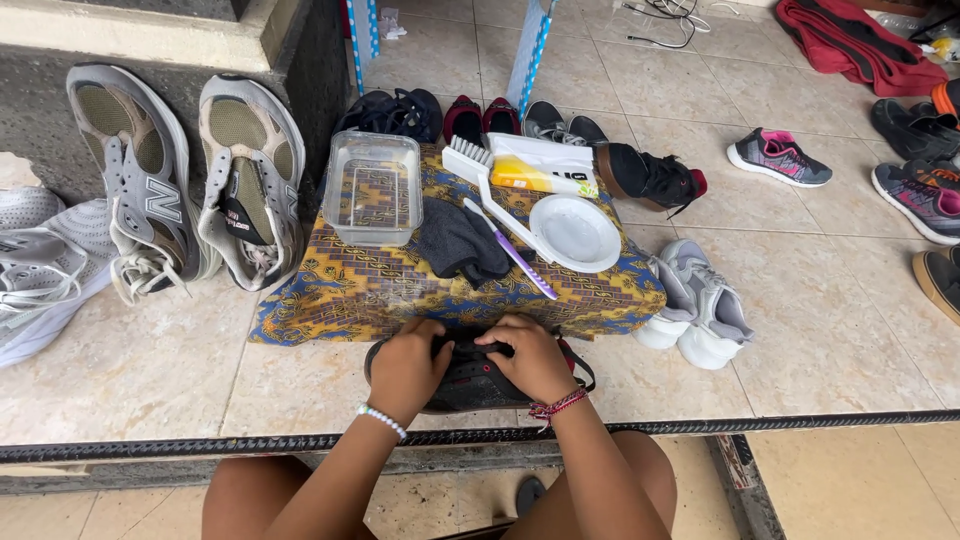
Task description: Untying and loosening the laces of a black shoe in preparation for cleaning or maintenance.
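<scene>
Both hands on a dark shoe (470,385) sitting on the tiled floor, hard against the front edge of the low cloth-covered surface (330,290). Left hand (405,370) curled over the shoe's top at the left, fingers closed onto it. Right hand (530,358) clamped over the top at the right, fingers bent down around the lacing area. Exact finger work hidden by the knuckles.

Risks, as judged from the layout:
- Clear plastic tub (372,188) on the surface, apparently with water in it, near the back left corner. A knock to the surface from shoe or knee could slosh or tip it onto the cloth.
- Purple toothbrush (512,250) lying diagonally with its handle end close to the front edge, just above the right hand. A lifted wrist could flick it off.
- White scrub brush (490,185) resting partly on the white round lid (575,232); unstable, could roll.
- Dark rag (458,240) near the tub; a spill would soak it.
- Cloth hanging over the front edge; a snag from a hand would drag everything.
- White sneakers (700,310) just right of the surface, pale grey pair (185,180) leaning on the wall at left: in splash range.
</scene>
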